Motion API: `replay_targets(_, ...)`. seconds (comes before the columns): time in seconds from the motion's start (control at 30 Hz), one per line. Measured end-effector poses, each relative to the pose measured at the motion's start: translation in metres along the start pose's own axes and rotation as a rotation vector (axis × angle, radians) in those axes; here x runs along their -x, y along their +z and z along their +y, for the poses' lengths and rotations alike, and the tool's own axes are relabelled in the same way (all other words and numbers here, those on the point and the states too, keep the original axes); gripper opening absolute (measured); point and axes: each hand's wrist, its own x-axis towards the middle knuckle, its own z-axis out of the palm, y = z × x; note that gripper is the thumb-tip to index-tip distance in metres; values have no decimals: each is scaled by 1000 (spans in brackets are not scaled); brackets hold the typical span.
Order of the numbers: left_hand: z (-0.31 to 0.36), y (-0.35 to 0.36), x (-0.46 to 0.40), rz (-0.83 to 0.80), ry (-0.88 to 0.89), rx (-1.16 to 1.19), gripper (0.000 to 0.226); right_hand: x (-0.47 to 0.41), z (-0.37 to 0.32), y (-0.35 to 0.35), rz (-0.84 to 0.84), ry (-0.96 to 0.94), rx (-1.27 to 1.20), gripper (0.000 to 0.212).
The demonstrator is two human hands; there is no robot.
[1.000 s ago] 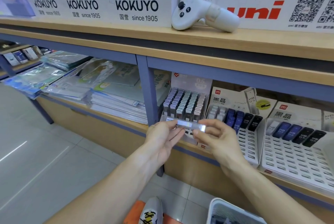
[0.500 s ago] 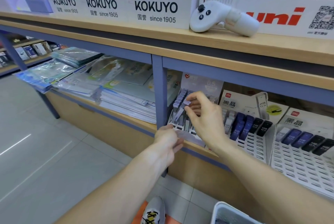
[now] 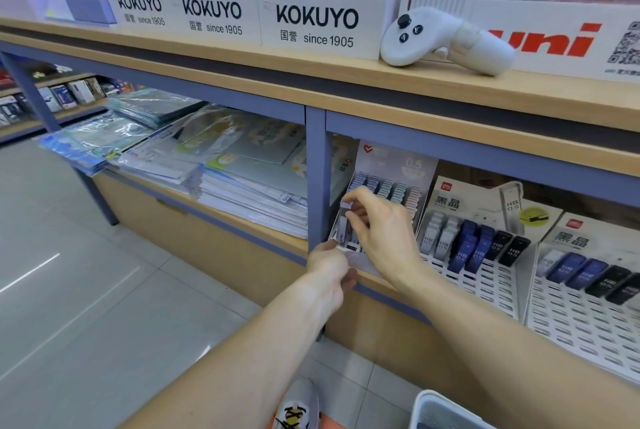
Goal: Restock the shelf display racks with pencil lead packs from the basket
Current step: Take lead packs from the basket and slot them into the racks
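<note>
R hand now pinching the lead pack into the rack, no longer mid-air w/ both; L hand fingers gripping rack's front edge. Restock progressing.

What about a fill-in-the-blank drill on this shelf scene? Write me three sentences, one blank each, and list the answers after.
1. The right hand pinches a pencil lead pack over the ____most display rack.
2. The left hand grips a crumpled clear ____ at the shelf edge.
3. The white controller lies on the top shelf beside the sign reading ____.

Answers: left; wrapper; KOKUYO
</note>
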Motion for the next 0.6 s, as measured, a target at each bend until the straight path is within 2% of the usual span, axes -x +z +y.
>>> replay_targets(0.6,-1,3,-7,5,6,-5,47,-17,-5,13,-92,90,101,18)
